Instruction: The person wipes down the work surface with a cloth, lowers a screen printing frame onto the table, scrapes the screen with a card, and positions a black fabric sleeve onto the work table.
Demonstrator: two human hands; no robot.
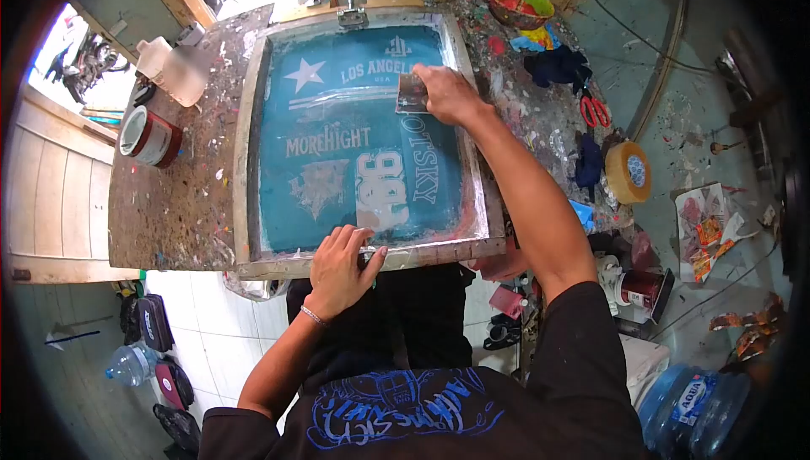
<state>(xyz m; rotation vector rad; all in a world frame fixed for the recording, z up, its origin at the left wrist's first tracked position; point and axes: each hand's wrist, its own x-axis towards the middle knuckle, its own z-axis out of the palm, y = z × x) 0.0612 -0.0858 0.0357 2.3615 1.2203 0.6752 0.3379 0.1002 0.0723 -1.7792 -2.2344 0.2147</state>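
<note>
A wooden-framed silkscreen (308, 132) with teal mesh lies on the worktable in front of me. Its mesh carries pale lettering, a star and a large "86" design. At the upper right of the mesh, my right hand (449, 93) is closed on a flat scraper (411, 94), its blade against the screen. My left hand (339, 267) rests on the near edge of the frame, its fingers extended and the thumb apart. A metal hinge clamp (352, 17) sits at the far edge of the frame.
On the left of the stained table (198, 198) stand an open paint can (150, 139) and a plastic jug (173, 72). On the right are a bowl of red paint (519, 6), red-handled scissors (594, 110), dark cloths (557, 67) and a tape roll (628, 171).
</note>
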